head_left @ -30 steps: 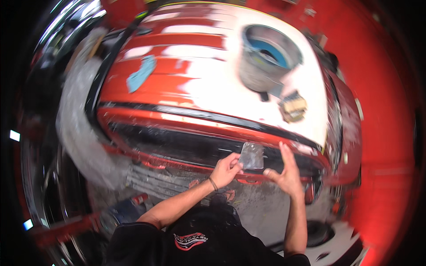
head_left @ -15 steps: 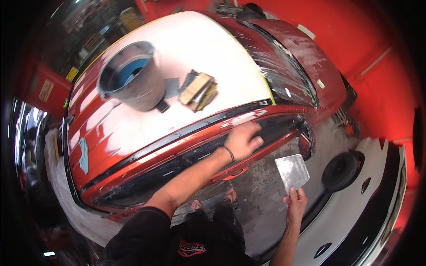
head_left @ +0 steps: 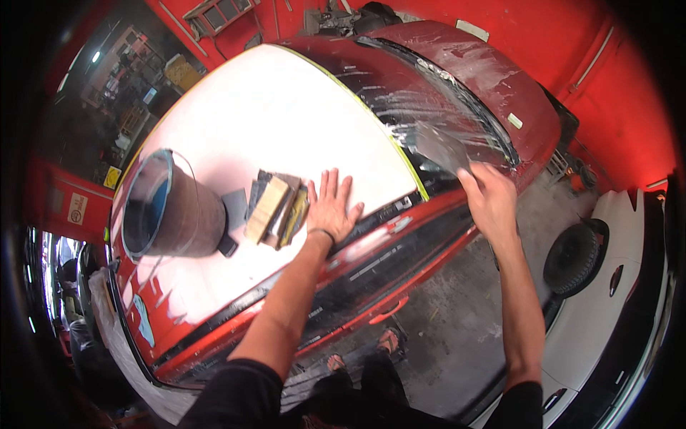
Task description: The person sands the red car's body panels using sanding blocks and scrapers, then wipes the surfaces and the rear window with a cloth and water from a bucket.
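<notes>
My left hand (head_left: 329,211) lies with spread fingers on the whitish roof (head_left: 300,121) of a red car, just right of a stack of sanding blocks and pads (head_left: 277,207). A grey bucket (head_left: 204,214) with blue inside stands left of the stack. My right hand (head_left: 488,204) grips a thin flat metal plate (head_left: 444,150) over the streaked windshield (head_left: 404,82), close to the roof edge lined with yellow tape (head_left: 368,107).
A blue cloth (head_left: 143,322) lies on the rear roof. A white vehicle (head_left: 607,322) with a black tire (head_left: 568,261) is at right. Red walls (head_left: 586,121) surround the car. My feet stand on a low plank platform beside it.
The plate has passed into my right hand and risen over the windshield. My left hand has let go of it and moved onto the roof beside the blocks. The view has shifted toward the windshield.
</notes>
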Demonstrator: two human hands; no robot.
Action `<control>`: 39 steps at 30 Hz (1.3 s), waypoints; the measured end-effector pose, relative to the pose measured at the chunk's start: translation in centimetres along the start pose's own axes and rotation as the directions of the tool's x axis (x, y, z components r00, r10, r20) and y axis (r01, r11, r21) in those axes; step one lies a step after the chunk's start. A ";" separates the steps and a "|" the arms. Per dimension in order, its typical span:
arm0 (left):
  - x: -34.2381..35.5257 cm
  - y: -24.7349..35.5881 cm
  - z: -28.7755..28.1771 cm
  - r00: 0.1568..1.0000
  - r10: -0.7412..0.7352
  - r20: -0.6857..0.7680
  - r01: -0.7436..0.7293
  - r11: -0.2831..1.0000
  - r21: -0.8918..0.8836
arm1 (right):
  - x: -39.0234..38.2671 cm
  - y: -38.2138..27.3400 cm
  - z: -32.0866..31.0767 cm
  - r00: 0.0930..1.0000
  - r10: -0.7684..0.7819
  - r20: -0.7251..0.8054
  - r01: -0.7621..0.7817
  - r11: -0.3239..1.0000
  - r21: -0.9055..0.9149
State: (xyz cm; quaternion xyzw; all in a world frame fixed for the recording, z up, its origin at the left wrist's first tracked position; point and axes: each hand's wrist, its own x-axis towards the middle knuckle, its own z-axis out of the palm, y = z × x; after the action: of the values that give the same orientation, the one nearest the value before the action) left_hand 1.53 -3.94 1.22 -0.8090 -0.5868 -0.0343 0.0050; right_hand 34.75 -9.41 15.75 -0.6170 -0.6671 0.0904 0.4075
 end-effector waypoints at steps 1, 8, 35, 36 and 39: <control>0.1 0.1 -0.3 1.000 0.004 0.003 -0.004 1.000 0.010 | 3.1 0.2 1.7 0.999 -0.041 0.004 0.041 0.999 -0.015; 1.0 0.2 -1.7 0.998 0.014 0.058 -0.013 1.000 -0.009 | 21.5 1.9 15.7 0.996 -0.074 0.052 0.081 0.987 -0.142; 1.4 -1.1 -2.3 0.990 -0.008 0.138 0.028 0.989 -0.145 | 34.6 -2.2 30.2 0.873 -0.091 0.480 0.310 0.862 -0.400; 1.6 -1.0 -2.2 0.990 -0.002 0.143 0.022 0.989 -0.145 | 34.7 -1.8 29.9 0.874 -0.077 0.479 0.286 0.879 -0.381; 1.8 -0.8 -2.1 0.989 0.008 0.150 0.013 0.990 -0.143 | 35.3 -1.2 29.8 0.888 -0.045 0.458 0.214 0.922 -0.323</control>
State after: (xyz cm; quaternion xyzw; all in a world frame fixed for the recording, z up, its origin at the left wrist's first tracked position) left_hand 1.23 -2.13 3.44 -0.8068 -0.5825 -0.0154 -0.0978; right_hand 17.62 33.38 12.28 -0.5983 -0.7873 0.0745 0.1289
